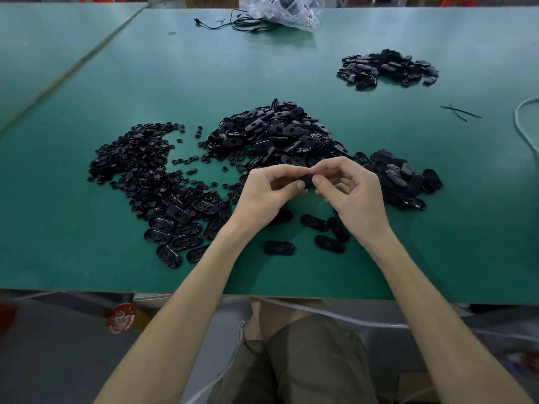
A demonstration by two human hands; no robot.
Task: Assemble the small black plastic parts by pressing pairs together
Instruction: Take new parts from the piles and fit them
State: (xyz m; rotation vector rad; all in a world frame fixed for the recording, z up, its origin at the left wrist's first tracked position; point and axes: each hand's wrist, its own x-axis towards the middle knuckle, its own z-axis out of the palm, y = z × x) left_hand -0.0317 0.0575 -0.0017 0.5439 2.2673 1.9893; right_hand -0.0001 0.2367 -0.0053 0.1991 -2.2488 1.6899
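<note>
Green table (116,258) | left hand (269,193) + right hand (354,196) pinch black part (308,180) | axis unclear

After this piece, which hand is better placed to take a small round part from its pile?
Probably the left hand: the pile of small round parts lies on its side, while the right hand would have to cross over it. Both pinch the black part.

The left hand (268,191) and right hand (354,193) are bare, with short nails. The left forearm (186,301) and right forearm (423,301) are uncovered. Olive-brown shorts (306,363) of plain fabric end above a bare leg (271,312). A dark drawstring (250,345) hangs on the shorts.
</note>
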